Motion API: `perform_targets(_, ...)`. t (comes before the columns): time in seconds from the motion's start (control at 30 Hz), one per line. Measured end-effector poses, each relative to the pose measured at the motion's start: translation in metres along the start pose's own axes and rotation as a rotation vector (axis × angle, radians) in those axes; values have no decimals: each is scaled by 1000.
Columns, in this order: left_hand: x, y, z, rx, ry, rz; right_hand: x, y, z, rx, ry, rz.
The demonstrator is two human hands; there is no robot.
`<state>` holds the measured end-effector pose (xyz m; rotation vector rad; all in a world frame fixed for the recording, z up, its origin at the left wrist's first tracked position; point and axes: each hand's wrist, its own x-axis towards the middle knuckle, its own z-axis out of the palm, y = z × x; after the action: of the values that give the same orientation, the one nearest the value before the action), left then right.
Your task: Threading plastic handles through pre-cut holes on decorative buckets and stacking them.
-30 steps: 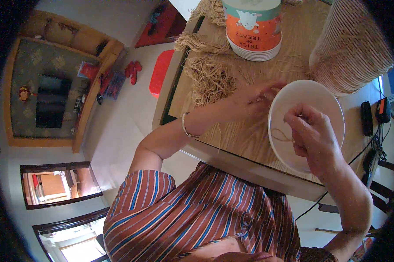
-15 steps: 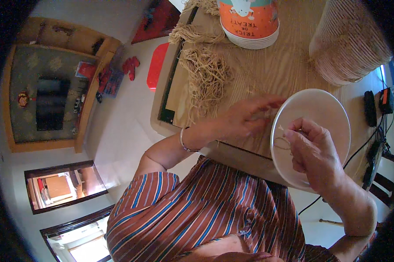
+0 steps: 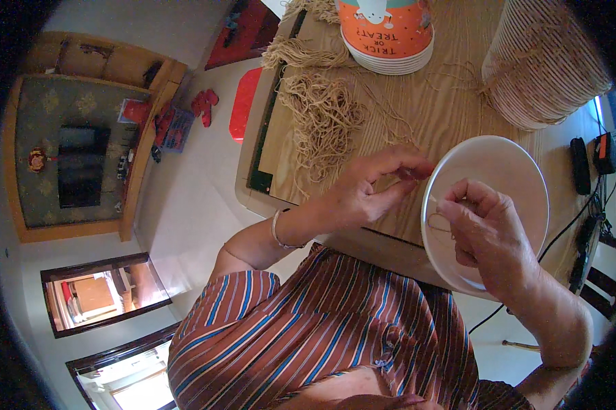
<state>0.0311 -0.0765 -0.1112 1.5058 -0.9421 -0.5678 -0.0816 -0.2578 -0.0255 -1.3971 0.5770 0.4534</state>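
The fingers (image 3: 466, 213) of the right hand (image 3: 496, 229) are bent and pinched together; between the thumb and the forefinger they grasp a thin tan cord (image 3: 432, 220), which hangs out in a small loop. This hand is in front of the open mouth of a white tub (image 3: 502, 160), and the loop shows against its pale inside. The tub is at the near edge of the table (image 3: 383, 85), its round mouth turned up toward the person; whether it rests on the wood, I cannot tell.

The left hand (image 3: 362, 195) is beside the tub, with the fingers curved and reaching to the rim on its left side. I see a gap between thumb and forefinger, but whether these fingers hold something, I cannot tell from my place. On this wrist there is a pale bracelet (image 3: 278, 231).

Beyond the left hand lies a loose heap of tan cords (image 3: 321, 119), and farther away another bundle (image 3: 308, 55). Next to them stands a stack of orange tubs (image 3: 386, 37) with white rims. At the far right I see a tall stack of pale tubs (image 3: 547, 68), with cords hanging over its ridged side.
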Motion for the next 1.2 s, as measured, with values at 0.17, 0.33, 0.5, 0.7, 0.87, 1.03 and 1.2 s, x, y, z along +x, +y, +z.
perform_targets(0.17, -1, 1, 0, 11, 42, 113, 2, 3, 5, 29, 13, -14)
perform_targets(0.33, -3, 0, 0, 47, 56, 114, 5, 4, 4, 58, -2, 1)
perform_targets(0.5, -6, -4, 2, 10, 88, 147, 7, 8, 4, 62, 2, -21)
perform_targets(0.7, -7, -2, 3, 72, 96, 118, 9, 9, 6, 67, -2, -29)
perform_targets(0.87, -8, 5, 1, 127, 98, 110, 9, 6, 7, 42, 9, -8)
perform_targets(1.03, -8, 0, 1, 182, 104, 155, 11, 6, 4, 25, 8, -10)
perform_targets(1.2, -8, 2, 1, 270, 123, 210, 13, 6, 5, -5, 10, -23)
